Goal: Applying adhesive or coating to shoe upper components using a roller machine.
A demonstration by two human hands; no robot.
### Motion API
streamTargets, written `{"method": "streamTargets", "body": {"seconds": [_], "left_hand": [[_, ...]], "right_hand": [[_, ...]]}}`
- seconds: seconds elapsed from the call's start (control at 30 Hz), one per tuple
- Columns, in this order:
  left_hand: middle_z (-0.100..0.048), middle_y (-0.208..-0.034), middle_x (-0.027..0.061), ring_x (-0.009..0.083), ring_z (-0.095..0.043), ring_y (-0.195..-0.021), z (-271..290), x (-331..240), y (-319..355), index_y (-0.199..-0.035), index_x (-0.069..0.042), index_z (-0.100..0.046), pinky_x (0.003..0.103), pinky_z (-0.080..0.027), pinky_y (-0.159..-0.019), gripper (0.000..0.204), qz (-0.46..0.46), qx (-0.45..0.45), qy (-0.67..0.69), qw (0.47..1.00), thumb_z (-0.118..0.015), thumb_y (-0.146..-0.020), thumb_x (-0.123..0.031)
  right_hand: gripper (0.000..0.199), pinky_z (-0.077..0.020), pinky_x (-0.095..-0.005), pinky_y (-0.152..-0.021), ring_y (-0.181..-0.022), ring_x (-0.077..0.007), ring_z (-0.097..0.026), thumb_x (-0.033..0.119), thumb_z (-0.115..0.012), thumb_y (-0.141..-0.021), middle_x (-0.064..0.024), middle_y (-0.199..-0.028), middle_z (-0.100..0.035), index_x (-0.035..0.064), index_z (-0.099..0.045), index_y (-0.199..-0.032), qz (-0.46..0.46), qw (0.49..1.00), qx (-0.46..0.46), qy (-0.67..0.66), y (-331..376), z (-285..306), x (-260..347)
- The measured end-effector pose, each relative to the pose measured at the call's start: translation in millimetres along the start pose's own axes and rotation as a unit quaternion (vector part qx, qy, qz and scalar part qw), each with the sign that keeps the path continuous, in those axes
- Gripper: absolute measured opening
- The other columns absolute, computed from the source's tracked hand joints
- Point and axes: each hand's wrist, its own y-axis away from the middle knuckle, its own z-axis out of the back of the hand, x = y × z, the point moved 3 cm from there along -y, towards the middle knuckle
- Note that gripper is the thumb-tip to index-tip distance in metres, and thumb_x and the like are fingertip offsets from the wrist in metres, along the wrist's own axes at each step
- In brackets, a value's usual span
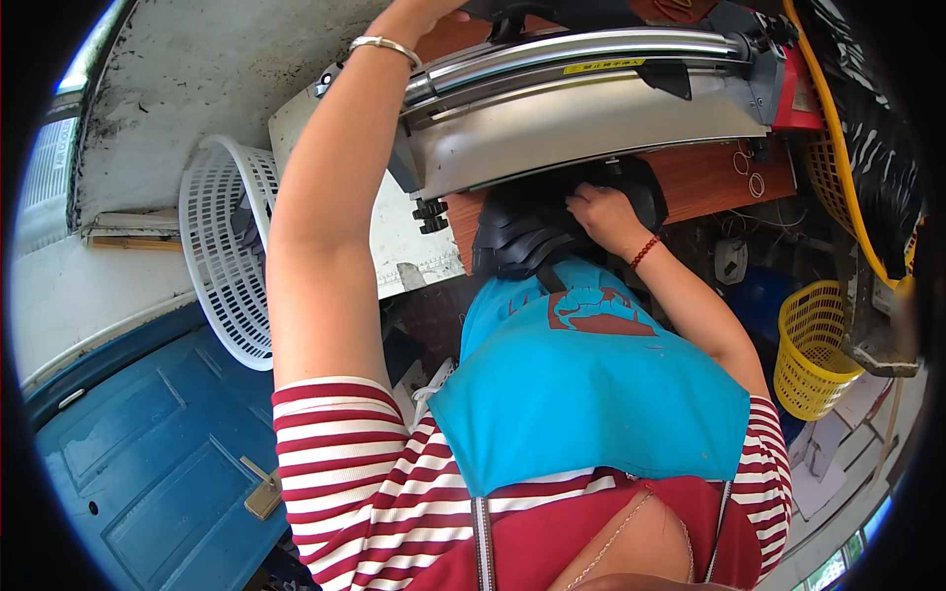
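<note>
My left arm stretches forward past the left end of a roller machine (581,123) with a metal feed plate. My left hand (432,12) is cut off by the top edge beside a black part (562,12) behind the rollers; its fingers are mostly hidden. In front of the plate, a pile of black, flat, curved pieces (527,231) overlaps in layers between the table edge and my apron (591,394). My right hand (606,219) lies over this pile with fingers bent and pressed together on a black piece. What exactly its fingertips grip is partly hidden.
A white plastic basket (222,256) stands left of the table, above a blue panelled door (168,443). The brown tabletop (709,187) holds thin loops near its right end. At right are a yellow basket (813,345) and an orange-rimmed basket (823,89) with black material.
</note>
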Motion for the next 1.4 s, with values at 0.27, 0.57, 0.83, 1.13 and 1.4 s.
{"method": "streamTargets", "body": {"seconds": [0.27, 0.57, 0.83, 1.13, 1.4], "left_hand": [[-0.052, -0.07, 0.0019, 0.0148, -0.056, -0.063, 65.0, -41.3, 28.7, -0.109, -0.003, -0.069, 0.031, -0.047, -0.046, 0.022, 0.017, -0.109, 0.091, 0.99, -0.056, -0.091, -0.005], [-0.074, -0.108, 0.016, 0.0363, -0.069, -0.098, -44.1, 75.2, -9.6, -0.108, -0.012, -0.078, 0.044, -0.053, -0.092, 0.033, -0.178, 0.148, -0.37, 0.9, -0.051, -0.092, -0.022], [-0.063, -0.078, 0.0109, 0.0204, -0.059, -0.07, -19.6, 2.3, 11.9, -0.098, 0.003, -0.068, 0.039, -0.052, -0.067, 0.02, 0.02, 0.118, -0.17, 0.978, -0.071, -0.089, -0.014], [-0.061, -0.088, 0.0073, 0.0167, -0.055, -0.07, 29.5, -30.7, 11.1, -0.102, -0.004, -0.063, 0.032, -0.052, -0.049, 0.015, 0.024, -0.035, 0.111, 0.993, -0.064, -0.088, -0.01], [-0.064, -0.095, 0.0106, 0.0168, -0.057, -0.06, 36.3, -37.2, 17.4, -0.125, -0.007, -0.071, 0.031, -0.052, -0.052, 0.036, -0.177, -0.078, 0.069, 0.979, -0.051, -0.097, 0.001]], "right_hand": [[0.019, -0.0524, -0.0353, -0.062, -0.07, -0.0251, -0.066, 0.003, -0.077, -0.077, -0.0069, -0.087, -0.065, 0.0057, -0.071, -0.095, 0.036, 0.992, -0.108, -0.049, 2.4, 173.3, 60.0], [0.011, -0.051, -0.0359, -0.058, -0.067, -0.0261, -0.065, 0.012, -0.073, -0.087, -0.0054, -0.084, -0.061, 0.0089, -0.069, -0.097, -0.011, 0.979, -0.166, 0.115, -56.2, 150.0, 5.2], [0.026, -0.0548, -0.039, -0.072, -0.078, -0.0284, -0.068, 0.021, -0.079, -0.082, -0.0083, -0.089, -0.064, 0.0086, -0.071, -0.102, 0.038, 0.998, -0.032, -0.038, -23.3, 33.2, 31.2], [0.022, -0.0534, -0.0384, -0.071, -0.075, -0.0273, -0.066, 0.012, -0.076, -0.081, -0.0064, -0.089, -0.065, 0.0061, -0.072, -0.102, 0.081, 0.996, 0.005, -0.036, -10.2, 57.1, 46.1], [0.018, -0.0519, -0.0363, -0.062, -0.075, -0.0256, -0.066, 0.005, -0.076, -0.08, -0.0065, -0.084, -0.061, 0.0058, -0.068, -0.096, -0.032, 0.987, -0.099, 0.122, -20.8, 193.8, 38.9]]}}
